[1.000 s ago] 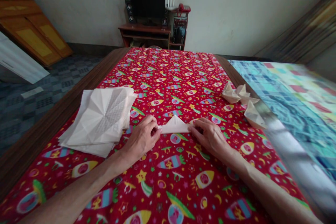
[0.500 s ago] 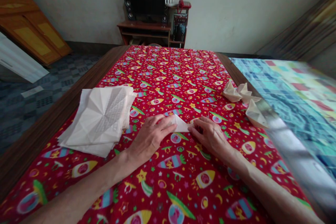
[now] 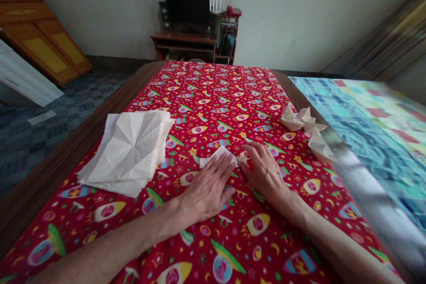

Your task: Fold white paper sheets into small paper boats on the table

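A small folded white paper lies on the red rocket-print tablecloth. My left hand lies flat on its near part, fingers stretched out and pressing it down. My right hand rests beside it on the right, fingers extended, the fingertips touching the paper's right end. Most of the paper is hidden under my left hand.
A stack of creased white sheets lies to the left. Several folded paper boats sit at the table's right edge. A blue patterned cloth lies to the right. A desk with a monitor stands against the far wall.
My left hand has slid right, from pinching the paper's left end to lying flat on top of it. The folded paper's raised triangle is now pressed flat.
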